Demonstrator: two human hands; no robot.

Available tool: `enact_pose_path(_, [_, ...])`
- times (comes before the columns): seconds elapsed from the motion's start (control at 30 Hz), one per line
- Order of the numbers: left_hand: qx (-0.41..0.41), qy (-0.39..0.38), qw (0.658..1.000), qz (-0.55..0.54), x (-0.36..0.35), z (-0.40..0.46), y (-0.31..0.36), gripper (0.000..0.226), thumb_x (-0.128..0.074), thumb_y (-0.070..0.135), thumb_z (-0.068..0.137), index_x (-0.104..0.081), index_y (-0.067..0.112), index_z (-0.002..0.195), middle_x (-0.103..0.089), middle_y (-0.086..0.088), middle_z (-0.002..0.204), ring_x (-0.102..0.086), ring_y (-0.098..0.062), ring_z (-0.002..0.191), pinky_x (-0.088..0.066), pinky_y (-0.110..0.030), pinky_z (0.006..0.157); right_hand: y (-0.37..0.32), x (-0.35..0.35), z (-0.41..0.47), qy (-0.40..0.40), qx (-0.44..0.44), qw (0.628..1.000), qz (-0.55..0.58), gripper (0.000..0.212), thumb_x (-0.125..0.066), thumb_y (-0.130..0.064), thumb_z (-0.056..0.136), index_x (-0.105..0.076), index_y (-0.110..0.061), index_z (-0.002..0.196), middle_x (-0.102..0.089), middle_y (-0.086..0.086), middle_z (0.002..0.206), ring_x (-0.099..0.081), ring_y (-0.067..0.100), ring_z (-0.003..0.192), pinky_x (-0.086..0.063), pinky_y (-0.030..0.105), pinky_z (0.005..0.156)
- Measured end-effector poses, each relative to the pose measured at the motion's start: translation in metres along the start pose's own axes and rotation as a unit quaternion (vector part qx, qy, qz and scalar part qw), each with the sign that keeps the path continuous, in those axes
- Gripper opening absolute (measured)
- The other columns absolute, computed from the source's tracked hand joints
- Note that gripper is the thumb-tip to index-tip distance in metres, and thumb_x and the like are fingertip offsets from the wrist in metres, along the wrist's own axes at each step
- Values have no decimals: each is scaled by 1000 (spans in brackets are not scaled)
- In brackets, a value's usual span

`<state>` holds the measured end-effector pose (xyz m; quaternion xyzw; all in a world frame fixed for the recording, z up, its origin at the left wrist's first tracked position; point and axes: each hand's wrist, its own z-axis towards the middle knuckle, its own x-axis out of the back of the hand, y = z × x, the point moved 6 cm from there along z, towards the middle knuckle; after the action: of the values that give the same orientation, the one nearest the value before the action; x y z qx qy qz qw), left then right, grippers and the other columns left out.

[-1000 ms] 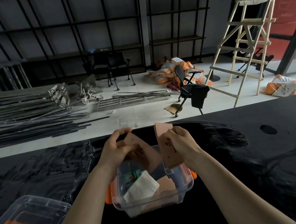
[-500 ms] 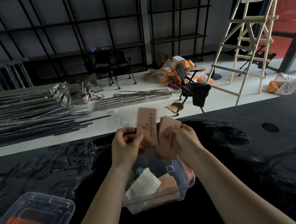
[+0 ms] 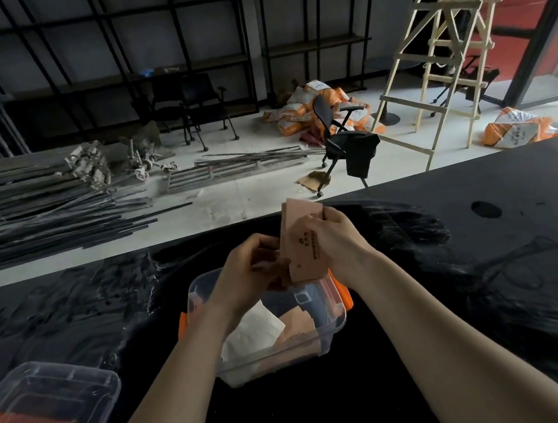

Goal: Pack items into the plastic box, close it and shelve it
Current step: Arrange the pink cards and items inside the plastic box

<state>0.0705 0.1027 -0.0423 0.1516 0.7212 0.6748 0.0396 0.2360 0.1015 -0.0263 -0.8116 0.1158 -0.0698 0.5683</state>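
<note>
Black table (image 3: pixel 448 262); open plastic box (image 3: pixel 330 323) at centre, lid (image 3: pixel 50 407) apart, near-left. Your left hand (image 3: pixel 246 270) and right hand (image 3: pixel 338 236) both pinch thin pink card packets (image 3: pixel 303 246) above the box. Light, bendable: hold edges, lay flat.

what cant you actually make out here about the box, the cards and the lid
- Print on the brown cards, head view: too small and blurred to read.
- Far-left inside of the plastic box: hidden by the left hand and forearm.
- How many cards the right hand grips: they overlap, so the count is unclear.
- Lid at lower left: cut off by the frame edge.
</note>
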Motion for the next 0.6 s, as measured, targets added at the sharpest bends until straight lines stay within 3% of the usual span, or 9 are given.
enact_pose_path(0.1, [27,-28,999,11,-14,3,-11,30,-46,-1,101,-71,12,113,-78,-14,95,-76,-27,82,-62,-35,74,-5,14,3,43,22,999,-9,18,-50,-23,104,-58,-14,116,-70,13,113,-69,35,106,-58,46,82])
enact_pose_path(0.17, [30,-90,973,208,-27,6,-23,31,-44,-3,100,-71,8,111,-75,-10,97,-71,-16,82,-59,-24,77,-4,25,6,71,20,997,11,16,-47,-24,105,-55,-17,117,-68,12,115,-68,32,106,-56,44,83])
enact_pose_path(0.23, [36,-192,878,436,-41,7,-43,21,-60,15,99,-69,14,118,-73,-2,109,-67,-10,91,-56,-25,88,-3,28,8,62,16,998,10,20,-48,-24,105,-56,-16,122,-68,11,115,-67,31,104,-56,44,82])
enact_pose_path(0.3, [72,-236,796,553,-49,8,-58,40,-67,36,93,-62,24,131,-69,-2,125,-66,-19,107,-53,-35,96,0,23,9,35,18,999,-4,20,-50,-24,104,-57,-14,120,-68,12,112,-68,29,98,-57,46,82])
enact_pose_path(0.37, [54,-224,738,634,-59,12,-58,51,-64,38,93,-53,26,141,-63,-6,134,-62,-28,118,-48,-41,98,2,19,10,21,28,999,-13,20,-51,-23,104,-57,-14,121,-68,11,109,-67,26,92,-57,41,73])
enact_pose_path(0.43, [25,-223,689,689,-68,15,-56,50,-66,29,91,-54,20,139,-62,-9,134,-62,-30,117,-49,-43,98,5,16,12,20,41,999,-26,21,-51,-24,104,-56,-16,123,-69,10,109,-68,24,90,-53,34,65])
enact_pose_path(0.5, [29,-244,670,700,-71,15,-59,52,-73,25,87,-55,14,135,-63,-10,129,-63,-29,114,-50,-41,97,9,15,14,17,44,998,-38,21,-51,-25,104,-56,-17,124,-69,10,111,-69,25,94,-52,32,66])
enact_pose_path(0.6, [35,-257,682,684,-65,13,-60,51,-79,30,84,-61,11,127,-68,-7,121,-66,-27,110,-50,-37,95,13,12,16,12,34,998,-42,21,-50,-24,105,-56,-17,124,-69,11,113,-69,27,98,-55,35,71])
